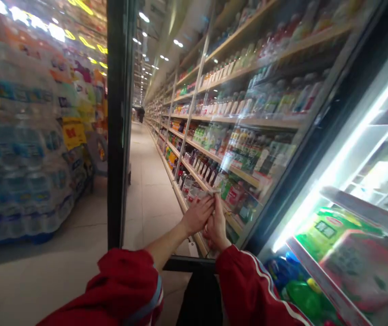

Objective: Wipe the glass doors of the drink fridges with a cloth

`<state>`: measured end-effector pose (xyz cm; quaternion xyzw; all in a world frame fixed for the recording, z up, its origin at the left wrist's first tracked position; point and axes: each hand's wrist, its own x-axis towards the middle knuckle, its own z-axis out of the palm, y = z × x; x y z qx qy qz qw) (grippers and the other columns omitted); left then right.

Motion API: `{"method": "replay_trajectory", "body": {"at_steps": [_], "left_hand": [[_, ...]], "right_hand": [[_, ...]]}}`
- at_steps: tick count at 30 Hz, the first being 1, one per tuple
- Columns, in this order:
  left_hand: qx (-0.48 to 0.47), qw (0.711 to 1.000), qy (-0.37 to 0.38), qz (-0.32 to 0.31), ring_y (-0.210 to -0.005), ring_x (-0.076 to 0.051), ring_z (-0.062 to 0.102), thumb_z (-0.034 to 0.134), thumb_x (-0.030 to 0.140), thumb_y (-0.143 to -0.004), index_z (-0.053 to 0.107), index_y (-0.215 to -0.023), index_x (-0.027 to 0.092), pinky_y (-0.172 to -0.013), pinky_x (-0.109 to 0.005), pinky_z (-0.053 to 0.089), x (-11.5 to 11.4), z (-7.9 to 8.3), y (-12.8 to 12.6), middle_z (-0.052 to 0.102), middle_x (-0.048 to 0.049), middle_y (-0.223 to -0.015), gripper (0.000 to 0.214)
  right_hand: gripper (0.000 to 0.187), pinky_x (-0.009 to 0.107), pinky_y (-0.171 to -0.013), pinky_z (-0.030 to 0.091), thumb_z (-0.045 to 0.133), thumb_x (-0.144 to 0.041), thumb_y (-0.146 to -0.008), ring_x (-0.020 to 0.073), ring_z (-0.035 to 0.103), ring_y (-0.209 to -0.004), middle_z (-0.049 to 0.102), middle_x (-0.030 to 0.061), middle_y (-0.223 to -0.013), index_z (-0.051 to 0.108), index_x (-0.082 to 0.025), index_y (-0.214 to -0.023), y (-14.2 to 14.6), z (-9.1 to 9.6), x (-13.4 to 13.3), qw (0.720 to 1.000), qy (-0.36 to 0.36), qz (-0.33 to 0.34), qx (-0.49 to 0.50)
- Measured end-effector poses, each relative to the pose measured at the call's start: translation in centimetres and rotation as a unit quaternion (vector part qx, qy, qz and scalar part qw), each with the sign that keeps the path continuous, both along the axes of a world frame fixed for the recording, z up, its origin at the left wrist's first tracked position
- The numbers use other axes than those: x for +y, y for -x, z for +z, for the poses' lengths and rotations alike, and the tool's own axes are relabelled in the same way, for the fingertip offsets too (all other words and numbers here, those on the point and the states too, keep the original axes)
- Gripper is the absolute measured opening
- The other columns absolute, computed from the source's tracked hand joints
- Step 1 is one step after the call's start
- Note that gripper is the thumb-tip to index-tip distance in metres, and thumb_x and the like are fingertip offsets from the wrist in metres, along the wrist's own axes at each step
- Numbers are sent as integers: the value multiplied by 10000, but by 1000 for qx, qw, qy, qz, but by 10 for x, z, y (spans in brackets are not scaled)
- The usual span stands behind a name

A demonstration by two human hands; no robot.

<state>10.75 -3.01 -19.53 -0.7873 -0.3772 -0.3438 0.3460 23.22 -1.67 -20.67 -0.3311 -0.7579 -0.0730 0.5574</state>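
Observation:
Both hands meet in front of the glass door (234, 113) of a cooler, which stands swung open with a dark frame. My left hand (198, 214) reaches in from the left, its fingers bent and closed against my right hand. My right hand (217, 225) is closed, its thumb side up. At the fingertips a small pale thing (216, 192) shows, too blurred to name. A small white tag (192, 249) hangs just below the hands. Whether the fingers touch the glass I cannot tell.
Through the glass, shelves (248, 121) of bottled drinks line a long aisle (142, 176). Wrapped water bottles (20, 149) are stacked at left. At right, a lit cooler holds a green package (326, 228) behind a shelf rail (329, 280). A distant person (141, 114) is in the aisle.

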Motion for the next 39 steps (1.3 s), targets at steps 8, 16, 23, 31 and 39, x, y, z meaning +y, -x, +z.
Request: {"method": "replay_trajectory", "body": {"at_steps": [8, 16, 23, 31, 39], "left_hand": [[22, 999, -29, 14, -1188, -193, 484, 368, 213, -931, 493, -1267, 204, -1073, -432, 288, 11, 16, -5, 588, -61, -1220, 358], [-100, 986, -46, 126, -1173, -186, 510, 443, 263, -908, 561, -1195, 256, -1141, -462, 113, -27, -2, 82, 620, -51, -1173, 311], [-95, 977, -74, 175, -1311, -175, 382, 401, 207, -915, 495, -1272, 246, -1147, -445, 91, -34, -14, 102, 518, -56, -1343, 371], [-189, 940, -23, 284, -1362, -216, 301, 390, 198, -903, 404, -1354, 220, -1131, -515, 76, -45, -28, 146, 396, -125, -1426, 452], [-95, 972, -3, 215, -1371, -193, 277, 384, 146, -893, 400, -1361, 245, -1136, -466, 123, -38, -37, 133, 422, -89, -1415, 479]], "right_hand": [[564, 493, -1078, 340, 338, -138, -858, 230, 338, -1346, 377, 137, -1435, 285, -167, -1418, -9, 12, 0, 998, -35, -21, 54], [529, 530, -1055, 333, 331, -157, -872, 251, 299, -1359, 350, 147, -1442, 315, -175, -1401, 18, 20, -2, 994, -95, -48, -36], [561, 540, -1073, 265, 348, -112, -840, 249, 220, -1394, 343, 130, -1453, 327, -191, -1395, 57, 18, -8, 985, -120, -41, -116], [516, 544, -1100, 187, 362, -103, -833, 234, 189, -1406, 345, 123, -1458, 399, -180, -1342, 73, 21, -11, 976, -140, -14, -164], [518, 526, -1114, 142, 384, -88, -810, 232, 177, -1408, 346, 125, -1462, 442, -172, -1318, 86, 15, -15, 962, -129, -9, -242]]}}
